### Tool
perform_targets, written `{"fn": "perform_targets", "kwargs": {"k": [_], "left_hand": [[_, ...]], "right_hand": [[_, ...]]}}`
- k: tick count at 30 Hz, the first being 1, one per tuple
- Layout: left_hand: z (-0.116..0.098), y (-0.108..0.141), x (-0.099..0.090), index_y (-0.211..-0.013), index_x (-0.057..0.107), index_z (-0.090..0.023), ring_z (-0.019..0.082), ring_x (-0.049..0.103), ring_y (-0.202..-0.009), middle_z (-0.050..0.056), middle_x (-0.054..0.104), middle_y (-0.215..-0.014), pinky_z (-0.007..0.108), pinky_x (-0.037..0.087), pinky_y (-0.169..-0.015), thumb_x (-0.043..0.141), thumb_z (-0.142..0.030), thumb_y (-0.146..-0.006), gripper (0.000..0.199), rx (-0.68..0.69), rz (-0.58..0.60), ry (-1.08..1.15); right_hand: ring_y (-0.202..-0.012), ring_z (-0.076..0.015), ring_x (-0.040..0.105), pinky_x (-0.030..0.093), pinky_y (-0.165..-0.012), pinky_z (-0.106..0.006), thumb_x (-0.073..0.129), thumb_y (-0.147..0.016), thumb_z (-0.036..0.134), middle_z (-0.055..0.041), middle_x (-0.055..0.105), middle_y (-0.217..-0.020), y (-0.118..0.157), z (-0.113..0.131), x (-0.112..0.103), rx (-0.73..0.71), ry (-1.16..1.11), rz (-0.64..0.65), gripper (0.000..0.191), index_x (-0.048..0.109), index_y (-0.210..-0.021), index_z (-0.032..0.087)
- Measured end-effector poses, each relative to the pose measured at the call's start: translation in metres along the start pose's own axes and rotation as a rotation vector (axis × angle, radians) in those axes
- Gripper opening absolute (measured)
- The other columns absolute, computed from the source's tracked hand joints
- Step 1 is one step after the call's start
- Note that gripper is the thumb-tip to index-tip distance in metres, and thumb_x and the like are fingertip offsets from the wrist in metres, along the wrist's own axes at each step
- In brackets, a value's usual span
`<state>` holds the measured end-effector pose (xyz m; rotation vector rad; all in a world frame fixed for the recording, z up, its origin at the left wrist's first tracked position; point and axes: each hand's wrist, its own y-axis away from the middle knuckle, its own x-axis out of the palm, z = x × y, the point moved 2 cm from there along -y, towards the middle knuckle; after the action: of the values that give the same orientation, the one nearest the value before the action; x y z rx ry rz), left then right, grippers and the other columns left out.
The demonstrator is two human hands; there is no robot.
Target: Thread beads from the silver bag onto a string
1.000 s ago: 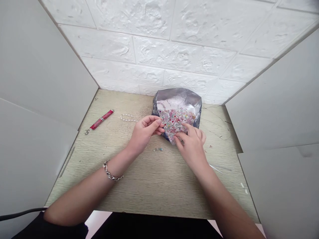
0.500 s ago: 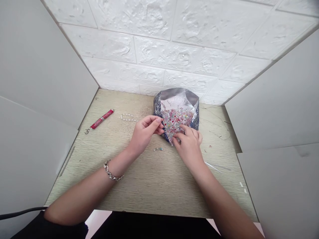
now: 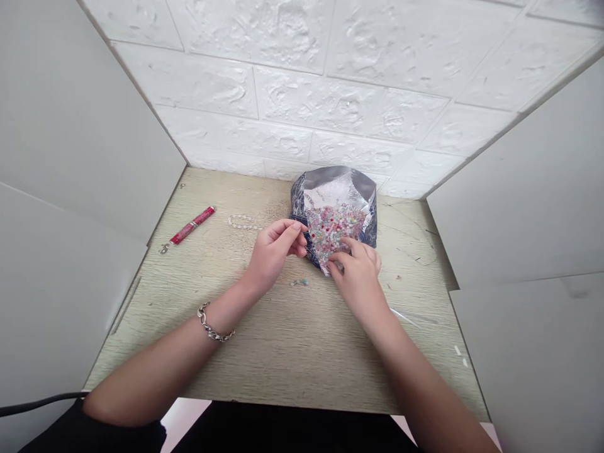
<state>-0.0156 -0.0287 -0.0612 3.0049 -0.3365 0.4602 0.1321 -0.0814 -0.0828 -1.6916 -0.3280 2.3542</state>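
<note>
Near the wall lies an opened silver-lined bag (image 3: 337, 189), dark blue outside, with many small pink, red, white and blue beads (image 3: 333, 226) on its lining. My left hand (image 3: 278, 248) is at the bag's left edge, thumb and forefinger pinched; what sits between the tips is too small to make out. My right hand (image 3: 356, 270) rests at the lower right of the beads, its fingers bent and thumb and forefinger apart at the beads. A short row of pale and turquoise beads (image 3: 299, 282) lies on the table below the bag.
A red pen-like item (image 3: 193, 225) with a metal clasp lies at the left. A loop of clear beads (image 3: 243, 221) is left of the bag. Thin threads and a white strip (image 3: 404, 317) lie at the right. White walls (image 3: 349, 100) enclose the table's back and sides.
My left fingertips have shifted very slightly left. My right hand has hardly moved at the beads.
</note>
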Motion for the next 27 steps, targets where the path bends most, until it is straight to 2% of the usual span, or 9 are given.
{"fn": "perform_targets", "kwargs": {"k": [6,11,19,27], "left_hand": [[0.004,-0.002,-0.002,-0.070,0.060,-0.013,0.005,0.048,-0.045,-0.002,0.053,-0.056,0.018,0.039,-0.044,0.055,-0.027,-0.074,0.015,0.005,-0.003,-0.023],[0.004,-0.002,-0.002,-0.070,0.059,-0.013,0.004,0.047,-0.044,-0.003,0.051,-0.055,0.017,0.038,-0.044,0.055,-0.027,-0.074,0.015,0.006,-0.004,-0.041],[0.003,-0.001,-0.001,-0.070,0.058,-0.013,0.005,0.045,-0.044,-0.004,0.050,-0.054,0.018,0.036,-0.044,0.054,-0.028,-0.074,0.016,0.004,-0.001,-0.051],[0.005,0.000,-0.001,-0.072,0.058,-0.014,0.005,0.043,-0.044,-0.005,0.046,-0.048,0.018,0.035,-0.045,0.053,-0.029,-0.075,0.016,0.025,0.026,-0.124]], "right_hand": [[-0.102,-0.0245,0.042,0.032,-0.089,-0.039,0.053,-0.074,0.015,-0.0098,0.052,-0.112,0.001,-0.001,0.001,-0.015,-0.002,0.012,0.012,0.066,-0.072,0.017],[-0.103,-0.0244,0.043,0.031,-0.088,-0.042,0.049,-0.074,0.010,-0.0081,0.051,-0.114,0.001,0.002,0.001,-0.030,0.024,0.058,0.023,0.064,-0.087,0.021],[-0.099,-0.0224,0.045,0.029,-0.087,-0.041,0.047,-0.083,0.025,-0.0063,0.053,-0.111,-0.001,0.008,0.004,-0.035,0.024,0.051,0.017,0.064,-0.086,0.022],[-0.098,-0.0208,0.046,0.027,-0.087,-0.039,0.052,-0.080,0.024,-0.0035,0.055,-0.108,-0.005,0.011,0.003,-0.036,0.056,0.072,0.013,0.064,-0.084,0.023]]}}
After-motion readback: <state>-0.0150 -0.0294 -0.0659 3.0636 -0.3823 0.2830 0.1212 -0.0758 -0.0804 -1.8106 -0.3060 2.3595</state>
